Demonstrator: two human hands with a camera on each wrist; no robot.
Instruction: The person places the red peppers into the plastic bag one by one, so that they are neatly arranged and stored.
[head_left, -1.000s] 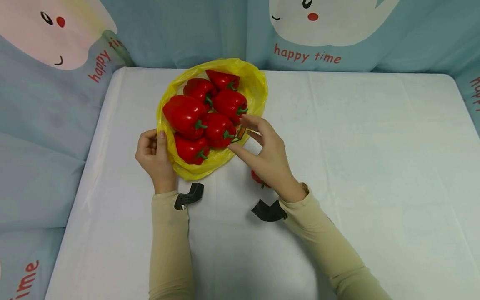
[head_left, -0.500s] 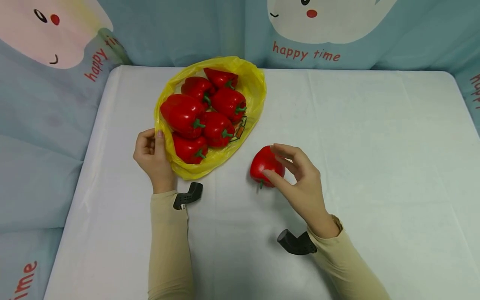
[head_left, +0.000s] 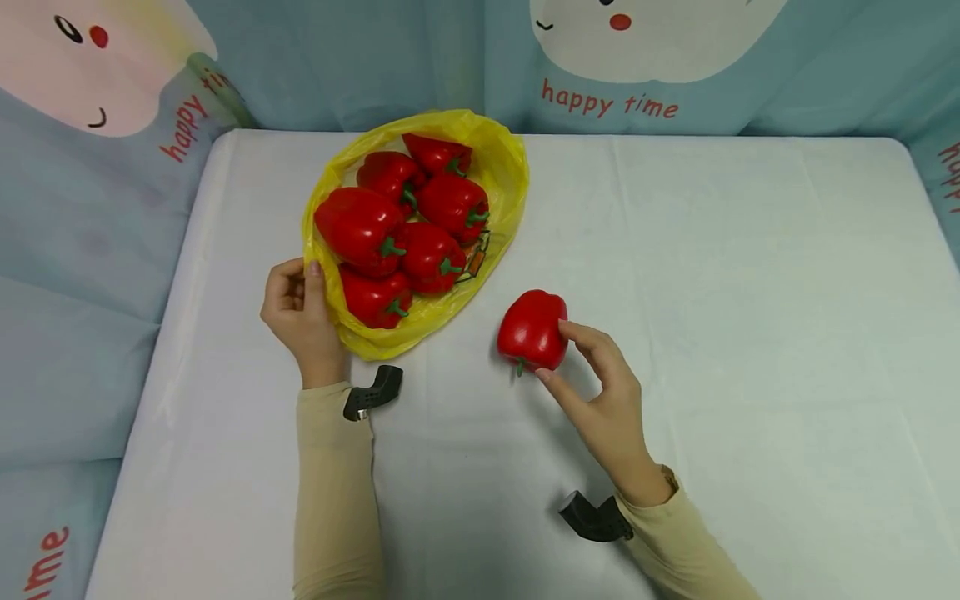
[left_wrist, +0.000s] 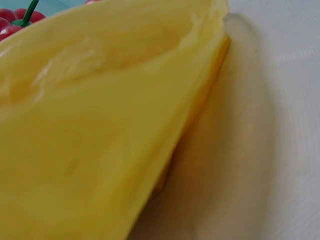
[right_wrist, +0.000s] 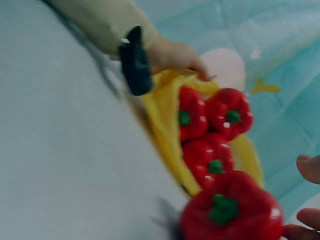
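A yellow plastic bag [head_left: 510, 175] holds several red bell peppers [head_left: 362, 225] with green stems. At its left rim, my left hand [head_left: 303, 321] pinches the plastic between thumb and fingers. In the left wrist view the bag's wall [left_wrist: 100, 150] fills most of the picture and that hand is out of sight. A single bell pepper [head_left: 531, 329] lies on the table right of the bag. My right hand [head_left: 607, 400] is at its right side, thumb and fingers spread apart, fingertips at or near its skin. The right wrist view shows this loose bell pepper [right_wrist: 240, 210] in front of the bag.
A small dark-outlined item with an orange patch [head_left: 476, 262] shows inside the bag's right rim. A black wrist device [head_left: 375, 392] sits at the left sleeve, another [head_left: 596, 518] at the right. Behind the white table [head_left: 750, 333] hangs a blue printed curtain [head_left: 375, 58].
My right hand has moved from the bag's right rim down and right to the loose bell pepper, uncovering it. The left hand keeps its hold on the bag.
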